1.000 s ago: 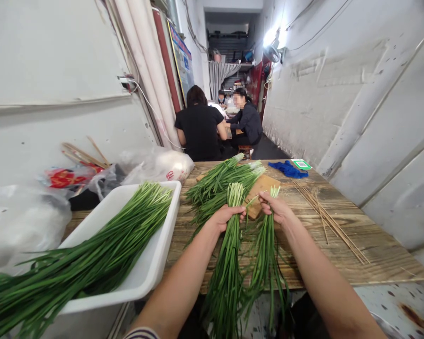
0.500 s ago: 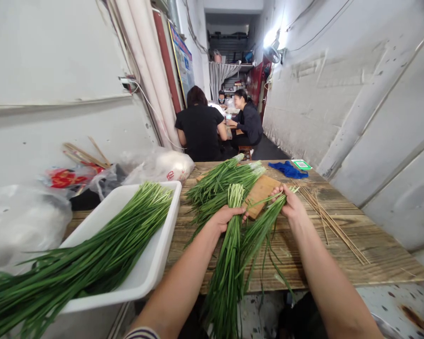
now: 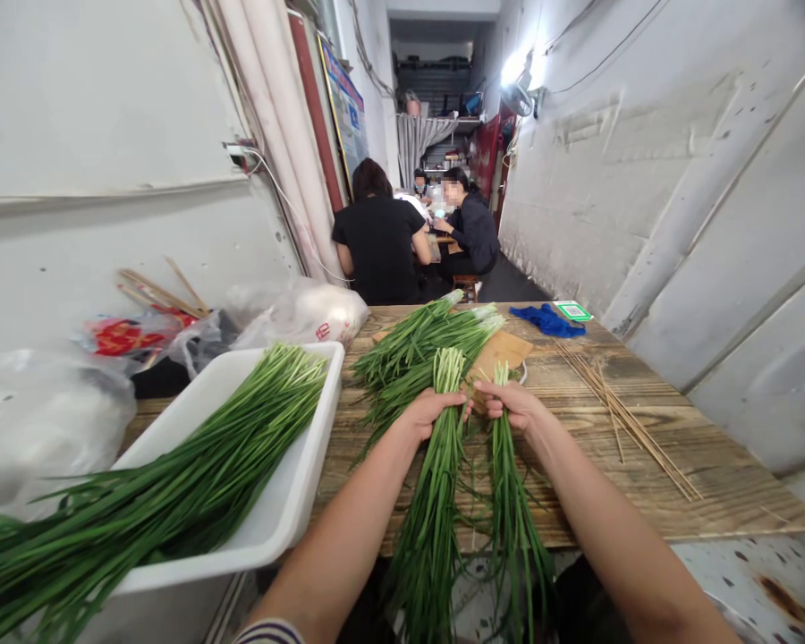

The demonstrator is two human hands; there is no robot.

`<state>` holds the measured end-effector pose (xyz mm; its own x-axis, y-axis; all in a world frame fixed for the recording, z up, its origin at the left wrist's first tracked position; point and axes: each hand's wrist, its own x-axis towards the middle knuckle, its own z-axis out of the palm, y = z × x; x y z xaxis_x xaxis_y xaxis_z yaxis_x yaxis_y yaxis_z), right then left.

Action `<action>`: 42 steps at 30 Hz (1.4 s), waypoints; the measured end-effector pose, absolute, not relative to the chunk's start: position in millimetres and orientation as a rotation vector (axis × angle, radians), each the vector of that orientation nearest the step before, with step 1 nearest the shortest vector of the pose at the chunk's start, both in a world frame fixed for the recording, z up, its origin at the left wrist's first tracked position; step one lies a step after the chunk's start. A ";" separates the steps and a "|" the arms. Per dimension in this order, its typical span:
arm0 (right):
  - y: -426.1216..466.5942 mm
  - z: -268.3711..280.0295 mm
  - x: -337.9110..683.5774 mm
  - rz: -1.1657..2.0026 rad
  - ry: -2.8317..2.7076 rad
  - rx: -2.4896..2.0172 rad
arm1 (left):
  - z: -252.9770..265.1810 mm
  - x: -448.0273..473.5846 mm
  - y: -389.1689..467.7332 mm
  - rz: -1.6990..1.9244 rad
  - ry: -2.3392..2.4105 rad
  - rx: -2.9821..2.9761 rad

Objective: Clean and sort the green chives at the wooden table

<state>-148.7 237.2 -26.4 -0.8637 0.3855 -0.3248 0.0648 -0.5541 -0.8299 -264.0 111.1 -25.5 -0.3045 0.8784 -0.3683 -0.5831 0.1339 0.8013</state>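
Head view. Large bundle (image 3: 439, 474) of green stalks, over the near edge of the tabletop (image 3: 731, 456); leaf tips run to the bottom of the frame. Left hand (image 3: 439, 407): grip closed round its upper stems, some fingers out of sight behind them. Small bundle (image 3: 512, 514), just to the right; right hand (image 3: 513, 404) grasping it below the cut ends, curled fingers partly masked. Loose bits between the two hands: too fine to tell apart.

Orientation: both bundles lengthwise, near to far, pale cut ends away from the wearer, leaves hanging toward the lap. Large bundle leans slightly left at its lower end; small bundle leans right.

Surroundings: tied bundles (image 3: 416, 349) beyond the left hand, pale ends to the far right, lower leaves covered by the large bundle. Board (image 3: 506, 349), brown, partly under the tied bundles, in the way just beyond the right hand. Sticks (image 3: 634, 427), thin, lying diagonally at right. Cloth (image 3: 548, 320), blue, crumpled; card (image 3: 573, 310) beside it. Tub (image 3: 318, 465), white, at left, with stalks (image 3: 194, 483) spilling past the frame's left edge.
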 end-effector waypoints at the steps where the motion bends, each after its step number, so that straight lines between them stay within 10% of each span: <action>1: 235.9 -27.3 -149.3 2.500 -1.383 -0.720 | -25.4 -264.0 110.9 1.501 1.160 0.362; 42: 271.7 -6.9 -125.7 2.553 -1.068 -0.474 | -18.3 -276.0 97.8 1.342 0.794 0.427</action>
<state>-125.7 271.7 -6.9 -0.8894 0.4230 -0.1736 -0.1734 -0.6633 -0.7280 -276.0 97.8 -18.3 0.0269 0.9647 -0.2618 -0.6935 0.2067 0.6902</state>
